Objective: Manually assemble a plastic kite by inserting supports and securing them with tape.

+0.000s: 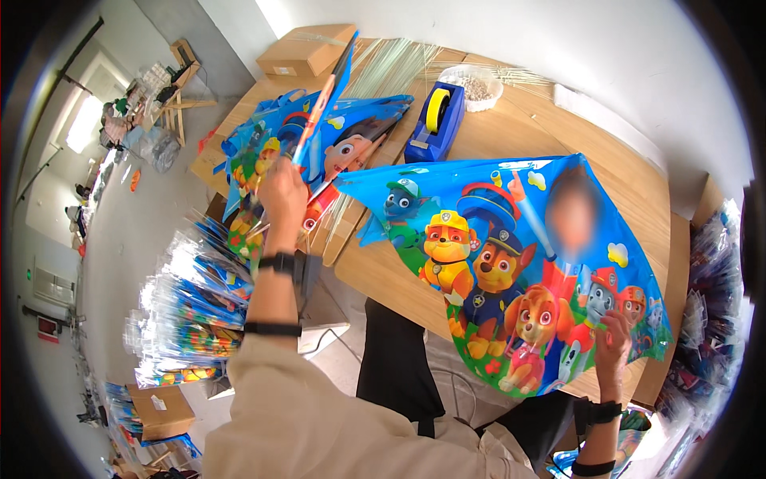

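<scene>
A blue kite sail (pixel 479 263) printed with cartoon dogs spreads across the front of the table and hangs over its near edge. My right hand (pixel 613 343) pinches the sail at its lower right edge. My left hand (pixel 283 191) is closed round a narrow, folded printed strip (pixel 325 100), blue and orange, which stands up at a slant like a folded kite edge. Beneath and beside that hand lie more blue kite sails (pixel 351 128) in a heap on the left of the table. What the left fingers grip low down is partly hidden.
A blue tape dispenser (pixel 439 120) with yellow tape stands behind the sail, beside a white basket (pixel 479 86) of small pieces. Thin pale rods (pixel 395 64) and a cardboard box (pixel 303 52) lie at the back. Bundles of plastic-wrapped kites (pixel 191 303) stand left of the table.
</scene>
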Demonstrator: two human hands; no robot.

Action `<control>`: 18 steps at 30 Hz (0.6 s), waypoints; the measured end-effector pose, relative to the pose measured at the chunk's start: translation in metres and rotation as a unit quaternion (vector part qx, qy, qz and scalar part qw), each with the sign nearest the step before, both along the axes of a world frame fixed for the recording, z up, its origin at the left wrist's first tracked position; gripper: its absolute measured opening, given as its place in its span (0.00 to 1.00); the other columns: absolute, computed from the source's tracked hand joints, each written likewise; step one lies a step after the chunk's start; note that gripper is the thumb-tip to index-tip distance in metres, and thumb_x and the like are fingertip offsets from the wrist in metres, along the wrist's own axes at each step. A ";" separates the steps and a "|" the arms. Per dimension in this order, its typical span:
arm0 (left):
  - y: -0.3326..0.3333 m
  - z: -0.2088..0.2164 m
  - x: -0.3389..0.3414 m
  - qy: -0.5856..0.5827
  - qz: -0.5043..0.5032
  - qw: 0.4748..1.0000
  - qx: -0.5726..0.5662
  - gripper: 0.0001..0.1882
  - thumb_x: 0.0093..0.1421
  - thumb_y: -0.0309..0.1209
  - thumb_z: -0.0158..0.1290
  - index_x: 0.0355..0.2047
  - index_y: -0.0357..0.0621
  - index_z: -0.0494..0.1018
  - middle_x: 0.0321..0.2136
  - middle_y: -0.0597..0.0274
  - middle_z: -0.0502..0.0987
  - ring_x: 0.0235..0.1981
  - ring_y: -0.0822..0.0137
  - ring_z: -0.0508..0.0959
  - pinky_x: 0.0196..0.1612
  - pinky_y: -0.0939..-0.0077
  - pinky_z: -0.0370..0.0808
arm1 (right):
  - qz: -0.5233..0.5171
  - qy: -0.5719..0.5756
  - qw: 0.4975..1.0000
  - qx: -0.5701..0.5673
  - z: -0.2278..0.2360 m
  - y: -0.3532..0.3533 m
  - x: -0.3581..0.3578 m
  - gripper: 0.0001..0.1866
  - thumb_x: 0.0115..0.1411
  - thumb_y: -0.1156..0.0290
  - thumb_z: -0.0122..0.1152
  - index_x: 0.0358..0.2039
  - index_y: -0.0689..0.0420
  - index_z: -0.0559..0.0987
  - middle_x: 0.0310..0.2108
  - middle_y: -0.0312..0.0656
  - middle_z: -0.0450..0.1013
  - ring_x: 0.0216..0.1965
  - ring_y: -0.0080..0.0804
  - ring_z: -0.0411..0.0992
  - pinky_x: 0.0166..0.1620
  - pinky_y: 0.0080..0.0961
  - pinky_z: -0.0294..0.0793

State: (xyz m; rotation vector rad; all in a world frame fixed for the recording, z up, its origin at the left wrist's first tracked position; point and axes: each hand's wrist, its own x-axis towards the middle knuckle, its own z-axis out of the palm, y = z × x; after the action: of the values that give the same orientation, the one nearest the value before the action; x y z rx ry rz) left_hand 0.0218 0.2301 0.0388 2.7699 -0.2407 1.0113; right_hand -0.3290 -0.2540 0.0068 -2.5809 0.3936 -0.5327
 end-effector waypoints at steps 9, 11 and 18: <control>-0.146 0.016 -0.283 0.157 -0.539 0.824 -0.076 0.04 0.49 0.27 0.53 0.26 0.43 0.70 0.24 0.58 0.68 0.29 0.56 0.73 0.31 0.63 0.69 | 0.139 -0.037 0.702 0.697 0.041 0.105 0.071 0.30 0.59 0.62 0.55 0.58 0.61 0.61 0.54 0.49 0.65 0.52 0.37 0.68 0.52 0.29 0.69; -0.169 0.010 -0.301 0.211 -0.563 0.798 -0.035 0.06 0.49 0.27 0.55 0.28 0.41 0.70 0.30 0.55 0.70 0.31 0.54 0.73 0.33 0.62 0.70 | 0.255 -0.154 0.578 0.760 0.049 0.120 0.072 0.32 0.59 0.61 0.56 0.60 0.62 0.61 0.56 0.50 0.64 0.55 0.37 0.66 0.57 0.32 0.66; -0.191 0.029 -0.296 0.278 -0.608 0.738 -0.089 0.09 0.55 0.31 0.55 0.35 0.42 0.72 0.32 0.52 0.74 0.35 0.51 0.75 0.39 0.59 0.71 | 0.375 -0.057 0.705 0.599 0.057 0.108 0.028 0.22 0.55 0.74 0.59 0.51 0.63 0.70 0.53 0.51 0.67 0.53 0.41 0.67 0.55 0.34 0.67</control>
State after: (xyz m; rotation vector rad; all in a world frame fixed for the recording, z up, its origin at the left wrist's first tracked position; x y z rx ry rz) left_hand -0.2747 0.0389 0.0676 1.8521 -1.4587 -0.1452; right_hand -0.3011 -0.1459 0.0639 -1.2070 -0.3171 -0.0353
